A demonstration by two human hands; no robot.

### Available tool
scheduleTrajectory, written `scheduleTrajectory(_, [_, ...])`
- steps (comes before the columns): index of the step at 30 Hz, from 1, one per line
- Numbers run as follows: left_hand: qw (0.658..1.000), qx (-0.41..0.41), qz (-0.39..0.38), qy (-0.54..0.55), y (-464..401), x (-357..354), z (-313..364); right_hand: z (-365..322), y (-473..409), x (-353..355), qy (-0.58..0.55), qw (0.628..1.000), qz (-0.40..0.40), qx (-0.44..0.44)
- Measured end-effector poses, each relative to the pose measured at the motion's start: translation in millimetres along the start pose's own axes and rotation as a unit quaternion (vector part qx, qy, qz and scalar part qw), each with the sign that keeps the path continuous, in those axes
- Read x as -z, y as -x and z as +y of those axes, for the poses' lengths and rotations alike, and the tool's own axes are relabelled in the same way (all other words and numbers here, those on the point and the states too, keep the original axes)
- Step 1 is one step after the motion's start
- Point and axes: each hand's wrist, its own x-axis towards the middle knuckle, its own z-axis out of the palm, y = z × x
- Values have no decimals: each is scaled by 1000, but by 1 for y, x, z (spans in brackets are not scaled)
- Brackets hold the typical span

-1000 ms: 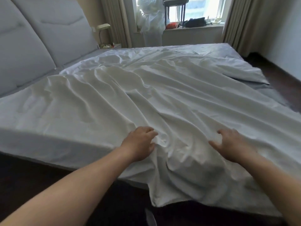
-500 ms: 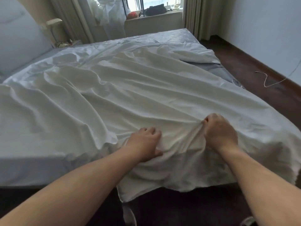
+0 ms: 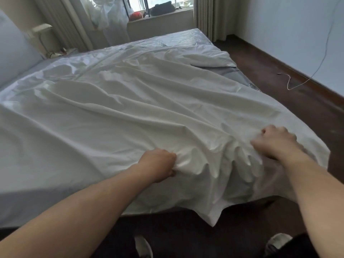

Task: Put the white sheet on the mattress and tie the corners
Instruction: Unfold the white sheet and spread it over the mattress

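one sheet, one mattress, two hands (both gripping)

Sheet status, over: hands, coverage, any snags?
Left hand grips the sheet; right hand blurred, fingers curled on it. Sheet rumpled, far right mattress corner bare. No corners tied in view.

A single wide-angle head-worn view looks forward and down from the near edge of the mattress, close enough that both forearms fill the lower frame. It faces across the bed toward the window, with the floor and wall at right.
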Motion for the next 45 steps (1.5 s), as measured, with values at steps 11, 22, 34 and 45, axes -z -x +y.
scheduleTrajectory(11, [995,-23,-65,-74,-11,11,3,32,-16,-3,-58,987,145,36])
scheduleTrajectory(22, [999,-28,-24,-22,-31,39,43,23,-16,12,-114,974,169,99])
scheduleTrajectory(34, [997,-57,-37,-46,-68,46,107,29,-28,-2,-80,975,191,79])
scheduleTrajectory(45, [987,-65,-98,-108,-85,38,117,99,-48,-12,-209,962,94,-145])
